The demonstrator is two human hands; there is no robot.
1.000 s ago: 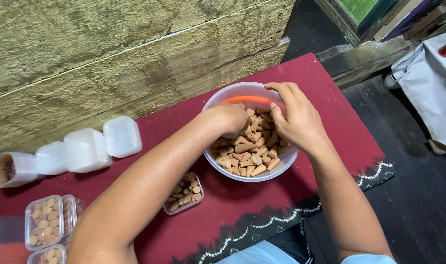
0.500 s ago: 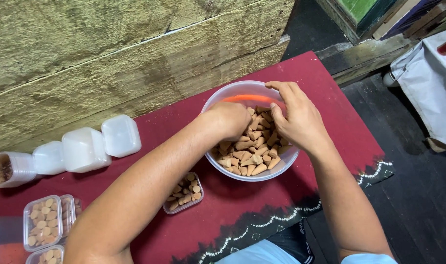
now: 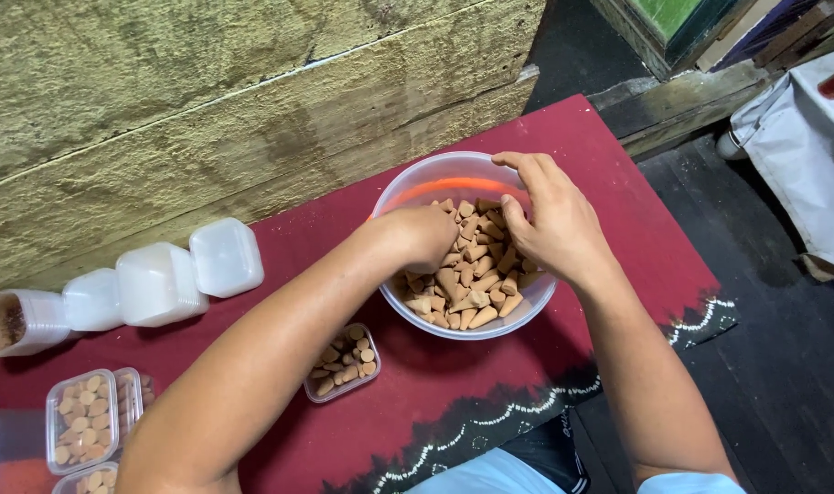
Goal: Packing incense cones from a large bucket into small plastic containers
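Observation:
A translucent plastic bowl (image 3: 415, 181) on the red cloth holds a heap of tan incense cones (image 3: 472, 274). My left hand (image 3: 424, 234) is dug into the left side of the heap, knuckles up, fingers curled down among the cones and hidden. My right hand (image 3: 550, 220) hovers over the right side of the bowl, palm down, fingers bent, with the thumb close to the forefinger; what is under its palm is hidden. A small open clear tub (image 3: 344, 361) partly filled with cones sits just in front of the bowl, under my left forearm.
The red cloth (image 3: 600, 146) covers a low table against a rough plank wall (image 3: 207, 82). White lidded tubs (image 3: 225, 256) and a tub of brown powder (image 3: 10, 322) line the left. Filled clear tubs (image 3: 81, 423) sit front left. A white bag (image 3: 801, 155) lies on the dark floor, right.
My left hand has shifted slightly left and down in the bowl, uncovering more cones at the heap's top. My right hand has hardly moved.

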